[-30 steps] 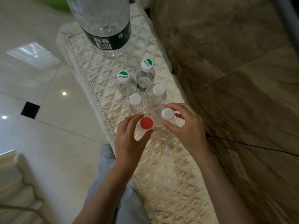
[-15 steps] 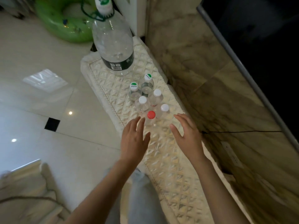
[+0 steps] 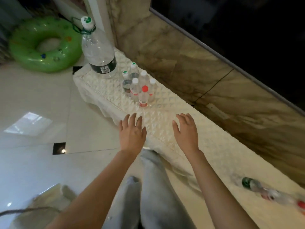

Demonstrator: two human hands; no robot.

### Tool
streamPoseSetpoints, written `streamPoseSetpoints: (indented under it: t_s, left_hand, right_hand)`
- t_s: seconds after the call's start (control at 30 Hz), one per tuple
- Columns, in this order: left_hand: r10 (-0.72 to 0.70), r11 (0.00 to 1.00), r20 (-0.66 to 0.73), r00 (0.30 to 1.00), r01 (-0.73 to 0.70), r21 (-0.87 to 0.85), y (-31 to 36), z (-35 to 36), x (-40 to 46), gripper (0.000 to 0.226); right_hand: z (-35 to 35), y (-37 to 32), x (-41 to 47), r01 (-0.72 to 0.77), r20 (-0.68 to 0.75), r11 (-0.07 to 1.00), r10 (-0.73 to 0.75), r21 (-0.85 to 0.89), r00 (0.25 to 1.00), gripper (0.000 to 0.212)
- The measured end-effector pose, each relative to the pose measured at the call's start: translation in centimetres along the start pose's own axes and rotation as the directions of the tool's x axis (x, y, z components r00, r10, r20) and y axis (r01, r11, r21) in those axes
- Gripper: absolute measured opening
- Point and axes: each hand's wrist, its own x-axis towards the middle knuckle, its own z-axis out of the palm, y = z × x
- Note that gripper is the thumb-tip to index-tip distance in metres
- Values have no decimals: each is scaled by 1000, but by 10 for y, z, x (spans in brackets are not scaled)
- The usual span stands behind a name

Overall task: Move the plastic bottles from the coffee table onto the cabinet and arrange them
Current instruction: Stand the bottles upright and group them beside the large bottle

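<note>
While both hands hover palm-down over the quilted worktop (image 3: 165,116), left hand (image 3: 132,133) and right hand (image 3: 186,129) each have grip spread, holding nothing. Small bottles (image 3: 140,86) cluster upright at 12 o'clock; big bottle (image 3: 99,52) at 11.

Place: a home, likely a living room.
Floor: glossy pale tiles (image 3: 41,100) with small black insets.
Wall: brown marble panels (image 3: 189,66) beside a dark screen (image 3: 247,30).
Cabinet: low, under a quilted cream cover (image 3: 165,116), with small water bottles (image 3: 142,86) and one big bottle (image 3: 99,52) on it.
Toy: a green swim ring (image 3: 44,45) on the floor.
</note>
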Motion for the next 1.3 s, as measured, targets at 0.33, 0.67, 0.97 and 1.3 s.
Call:
streamPoseSetpoints:
  t_s: [0.33,0.67,0.97,1.3]
  left_hand:
    - [318,948,49,947,-316,-48,84,-3,-77,37]
    - [589,808,104,802,-583,-80,240,32,-173,42]
    - [641,768,107,760,-634,-93,364,73,-245,44]
    - [658,751,185,730,-655,-87,456,127,-251,47]
  right_hand:
    - [-34,80,-164,-250,-269,967,255,53,929,32]
    - [-94,224,-298,-457,-410,877,476,152,778,42]
    - [-132,341,-376,-481,-414,855,516,195,749,42]
    - [-155,448,-366,-539,-407,824,558,172,723,39]
